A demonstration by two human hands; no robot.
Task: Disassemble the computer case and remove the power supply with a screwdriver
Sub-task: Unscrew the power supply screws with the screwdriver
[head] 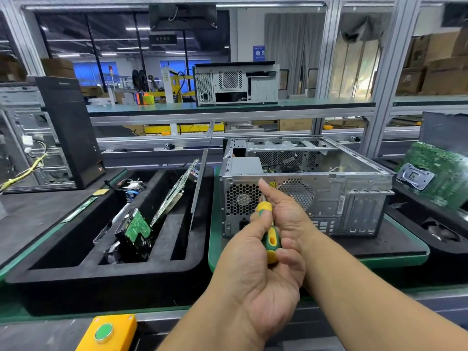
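Gripping a yellow-green screwdriver (269, 234), the left hand (255, 269) curls fully round its handle; the right hand (283, 211) closes on the upper handle w/ its thumb raised. Its tip meets the computer case (329, 188) rear at 12 o'clock (by the PSU grille). A parts tray (76, 269) lies at 9 o'clock.

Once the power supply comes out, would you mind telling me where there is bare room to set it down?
The long left slot of the black foam tray, between its outer wall and the middle divider, looks bare. So does the dark mat right of the computer case. The tray's middle slot is crowded with circuit boards and cables.
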